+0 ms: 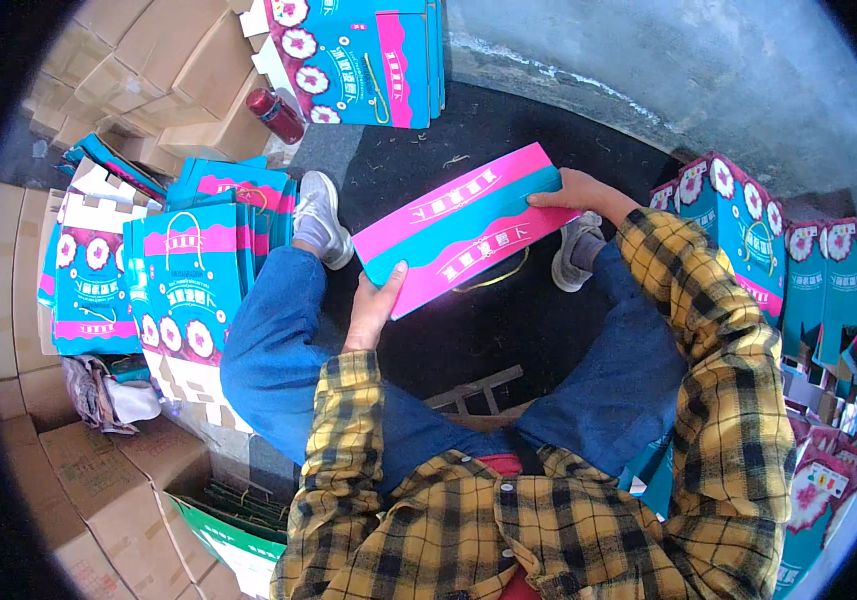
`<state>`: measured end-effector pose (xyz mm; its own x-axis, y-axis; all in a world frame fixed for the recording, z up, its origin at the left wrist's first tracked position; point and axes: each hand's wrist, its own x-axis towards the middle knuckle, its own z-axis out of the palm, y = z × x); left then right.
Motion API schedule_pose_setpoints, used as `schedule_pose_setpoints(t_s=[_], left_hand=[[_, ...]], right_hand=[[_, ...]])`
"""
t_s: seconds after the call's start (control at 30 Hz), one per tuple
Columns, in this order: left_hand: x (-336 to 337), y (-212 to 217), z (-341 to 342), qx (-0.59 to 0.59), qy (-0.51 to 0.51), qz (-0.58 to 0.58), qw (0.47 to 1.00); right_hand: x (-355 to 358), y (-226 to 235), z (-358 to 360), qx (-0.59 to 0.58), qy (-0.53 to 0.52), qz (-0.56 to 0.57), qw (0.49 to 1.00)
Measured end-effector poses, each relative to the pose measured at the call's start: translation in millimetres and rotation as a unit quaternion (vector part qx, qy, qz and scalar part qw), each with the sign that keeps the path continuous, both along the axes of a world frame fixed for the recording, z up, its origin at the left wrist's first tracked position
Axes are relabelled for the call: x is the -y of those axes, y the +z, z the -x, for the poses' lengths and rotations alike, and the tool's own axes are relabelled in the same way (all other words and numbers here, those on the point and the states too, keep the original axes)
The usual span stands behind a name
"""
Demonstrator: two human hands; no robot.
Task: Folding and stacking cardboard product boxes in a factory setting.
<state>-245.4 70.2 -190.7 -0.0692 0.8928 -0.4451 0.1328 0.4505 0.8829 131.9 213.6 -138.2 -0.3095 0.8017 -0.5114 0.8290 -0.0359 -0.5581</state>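
Note:
Between my knees I hold a pink and teal cardboard gift box (464, 228), its long narrow panel facing up and tilted, the right end farther away. My left hand (377, 305) grips the near left corner, thumb on top. At the other end, my right hand (589, 194) clasps the right edge with its thumb on the teal band. Fingers of both hands are partly hidden by the box. A yellow cord handle (497, 279) shows below the box's near edge. The underside is out of sight.
Flat printed cartons (189, 265) lean in stacks at my left, with another stack (364, 65) ahead beside a red thermos (276, 115). Brown boxes (169, 60) line the left. Made-up gift boxes (739, 225) stand along the right by the grey wall (689, 70).

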Motion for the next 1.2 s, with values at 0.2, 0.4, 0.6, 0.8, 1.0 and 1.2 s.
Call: schedule_pose_setpoints(t_s=[0.2, 0.4, 0.6, 0.8, 1.0, 1.2], left_hand=[[-3, 22, -14, 0.012, -0.002, -0.028, 1.000], [-20, 26, -56, 0.035, -0.025, -0.138, 0.990], [-33, 32, -109, 0.120, -0.043, -0.185, 0.974], [-67, 59, -204, 0.132, -0.135, -0.270, 0.944], [-62, 116, -323, 0.197, -0.228, -0.298, 0.906], [-50, 101, -407, 0.059, -0.301, -0.451, 0.838]], right_hand=[[-4, 27, -17, -0.057, 0.007, -0.016, 0.998], [-2, 84, -63, -0.134, -0.124, -0.141, 0.973], [34, 142, -98, -0.224, -0.171, -0.253, 0.925], [93, 197, -144, -0.112, -0.331, -0.471, 0.810], [160, 184, -242, -0.005, -0.512, -0.685, 0.519], [226, 91, -345, -0.022, -0.708, -0.611, 0.353]])
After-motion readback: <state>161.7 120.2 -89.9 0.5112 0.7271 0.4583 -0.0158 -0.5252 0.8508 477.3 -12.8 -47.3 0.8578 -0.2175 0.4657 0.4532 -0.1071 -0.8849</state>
